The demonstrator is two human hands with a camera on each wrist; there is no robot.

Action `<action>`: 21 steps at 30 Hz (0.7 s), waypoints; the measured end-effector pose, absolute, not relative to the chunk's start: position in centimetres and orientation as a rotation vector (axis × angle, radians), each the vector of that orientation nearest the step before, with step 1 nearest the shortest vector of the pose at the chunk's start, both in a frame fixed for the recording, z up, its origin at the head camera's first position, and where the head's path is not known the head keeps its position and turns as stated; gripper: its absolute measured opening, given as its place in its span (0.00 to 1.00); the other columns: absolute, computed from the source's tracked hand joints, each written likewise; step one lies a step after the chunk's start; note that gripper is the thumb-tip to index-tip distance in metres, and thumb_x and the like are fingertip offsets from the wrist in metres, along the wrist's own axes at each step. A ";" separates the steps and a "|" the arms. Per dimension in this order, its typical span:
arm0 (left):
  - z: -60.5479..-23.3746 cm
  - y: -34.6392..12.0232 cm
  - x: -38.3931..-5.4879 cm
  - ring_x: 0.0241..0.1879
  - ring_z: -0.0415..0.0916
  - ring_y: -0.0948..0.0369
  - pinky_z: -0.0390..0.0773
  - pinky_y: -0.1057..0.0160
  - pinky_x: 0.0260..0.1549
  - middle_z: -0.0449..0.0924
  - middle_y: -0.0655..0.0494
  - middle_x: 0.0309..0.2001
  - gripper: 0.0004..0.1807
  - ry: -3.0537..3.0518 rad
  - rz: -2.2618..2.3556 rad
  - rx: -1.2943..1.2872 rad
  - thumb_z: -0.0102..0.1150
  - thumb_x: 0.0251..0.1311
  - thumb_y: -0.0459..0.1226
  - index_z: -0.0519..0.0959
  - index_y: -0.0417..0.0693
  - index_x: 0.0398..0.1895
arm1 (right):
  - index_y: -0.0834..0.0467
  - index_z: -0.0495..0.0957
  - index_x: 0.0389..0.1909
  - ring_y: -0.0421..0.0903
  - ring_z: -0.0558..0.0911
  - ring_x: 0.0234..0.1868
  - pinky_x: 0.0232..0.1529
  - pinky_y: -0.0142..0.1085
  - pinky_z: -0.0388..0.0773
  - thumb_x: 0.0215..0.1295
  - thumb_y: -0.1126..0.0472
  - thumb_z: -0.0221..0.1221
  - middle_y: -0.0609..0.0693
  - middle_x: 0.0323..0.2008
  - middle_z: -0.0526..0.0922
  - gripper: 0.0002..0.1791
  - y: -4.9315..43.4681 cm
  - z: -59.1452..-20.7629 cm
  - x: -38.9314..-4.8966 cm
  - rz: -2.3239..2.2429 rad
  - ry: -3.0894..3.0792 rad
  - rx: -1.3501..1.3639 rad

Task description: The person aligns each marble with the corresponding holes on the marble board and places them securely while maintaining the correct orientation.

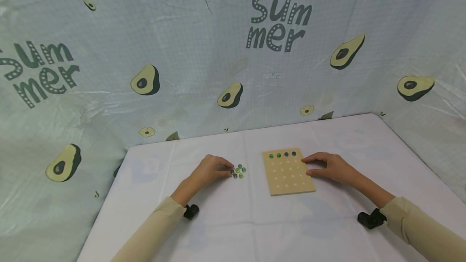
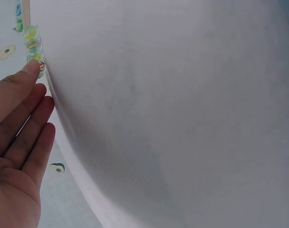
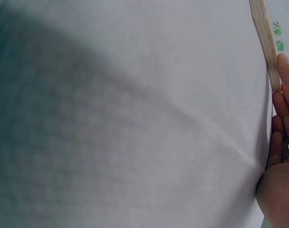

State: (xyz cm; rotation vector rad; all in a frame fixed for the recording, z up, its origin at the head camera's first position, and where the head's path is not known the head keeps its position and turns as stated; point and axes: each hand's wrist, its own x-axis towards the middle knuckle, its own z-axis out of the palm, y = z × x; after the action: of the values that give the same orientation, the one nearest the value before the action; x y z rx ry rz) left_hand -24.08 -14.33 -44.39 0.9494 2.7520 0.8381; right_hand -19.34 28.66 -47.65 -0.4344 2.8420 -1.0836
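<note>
Several glass marbles, green, yellowish and dark, lie in a loose cluster on the table. My left hand is at their left side, thumb and index fingertip apart around a dark marble. In the left wrist view the thumb overlaps the nearest marble and the other fingers extend below it. Right of the cluster lies a square wooden board with rows of small hollows; two green and two blue marbles fill its far row. My right hand touches the board's right edge with thumb and index fingertip, spread apart along it.
A white cloth covers the table. Behind it and at both sides hangs a pale curtain printed with avocados and lettering. Dark wrist cameras sit below both wrists, close over the cloth.
</note>
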 end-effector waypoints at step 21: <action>-44.3 -13.7 -24.1 0.46 0.86 0.57 0.83 0.57 0.49 0.90 0.54 0.42 0.11 2.810 0.642 1.039 0.73 0.58 0.36 0.89 0.44 0.44 | 0.50 0.84 0.58 0.58 0.76 0.65 0.64 0.56 0.72 0.60 0.45 0.71 0.50 0.58 0.84 0.26 28.8 -47.7 -19.2 -1.102 2.840 -0.478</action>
State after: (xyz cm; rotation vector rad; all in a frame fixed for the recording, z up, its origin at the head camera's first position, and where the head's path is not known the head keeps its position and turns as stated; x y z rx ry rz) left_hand -24.10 -13.74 -44.27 1.0394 2.8100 0.6424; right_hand -19.24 28.78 -47.71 -0.4779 2.8401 -1.1023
